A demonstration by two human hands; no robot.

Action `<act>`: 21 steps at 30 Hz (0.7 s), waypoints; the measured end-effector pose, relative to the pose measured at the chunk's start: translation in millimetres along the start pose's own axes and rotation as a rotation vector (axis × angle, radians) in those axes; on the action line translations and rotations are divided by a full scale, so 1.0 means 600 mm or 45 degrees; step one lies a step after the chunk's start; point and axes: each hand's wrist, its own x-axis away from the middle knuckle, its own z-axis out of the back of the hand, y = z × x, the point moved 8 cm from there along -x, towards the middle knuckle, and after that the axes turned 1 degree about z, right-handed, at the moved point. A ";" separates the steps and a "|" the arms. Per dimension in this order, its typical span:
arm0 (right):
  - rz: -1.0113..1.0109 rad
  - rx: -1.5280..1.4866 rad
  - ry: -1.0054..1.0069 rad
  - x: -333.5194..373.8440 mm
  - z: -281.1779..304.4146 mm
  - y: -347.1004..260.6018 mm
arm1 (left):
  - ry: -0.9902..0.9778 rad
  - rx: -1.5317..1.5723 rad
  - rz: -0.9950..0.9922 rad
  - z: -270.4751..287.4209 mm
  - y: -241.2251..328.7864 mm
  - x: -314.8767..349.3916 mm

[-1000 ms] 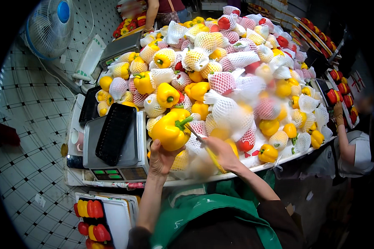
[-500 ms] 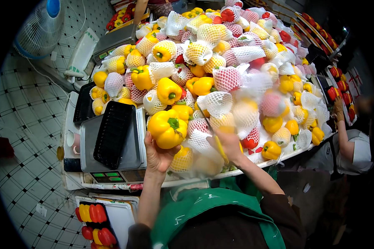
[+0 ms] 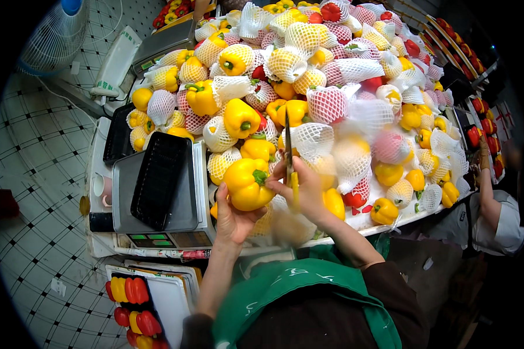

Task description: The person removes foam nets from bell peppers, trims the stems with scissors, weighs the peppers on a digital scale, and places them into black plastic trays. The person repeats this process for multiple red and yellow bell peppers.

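Observation:
A large yellow bell pepper (image 3: pixel 245 187) rests in my left hand (image 3: pixel 233 222), its green stem turned up and to the right. My fingers wrap it from below and the left. In my right hand (image 3: pixel 310 196) are yellow-handled scissors (image 3: pixel 288 145), their dark blades pointing away from me. The thumb and fingertips of that hand are at the pepper's right side, close to the stem; whether they touch it I cannot tell. Just beyond lies a big heap of red and yellow peppers, many in foam net sleeves (image 3: pixel 327 106).
To the left, a black tray (image 3: pixel 160 180) lies on a scale (image 3: pixel 122 198), with a pink mug (image 3: pixel 102 187) beside it. Packed pepper trays (image 3: pixel 135 291) sit at lower left. A fan (image 3: pixel 55 43) stands far left. Another person's arm (image 3: pixel 488 192) reaches to trays at right.
My right hand has moved left and up to the pepper, and the scissors now point straight away from me. The pepper has shifted slightly right, with its stem turned more to the right.

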 end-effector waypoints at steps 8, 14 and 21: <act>0.548 1.382 0.260 0.023 0.090 -0.030 | 0.008 -0.743 -0.489 -0.042 0.081 0.025; 0.085 0.668 0.142 0.037 0.088 0.007 | -0.049 -1.236 -0.687 -0.091 0.092 0.030; 0.225 0.211 0.187 0.040 0.031 -0.024 | 0.157 -0.291 -0.204 -0.056 0.031 0.014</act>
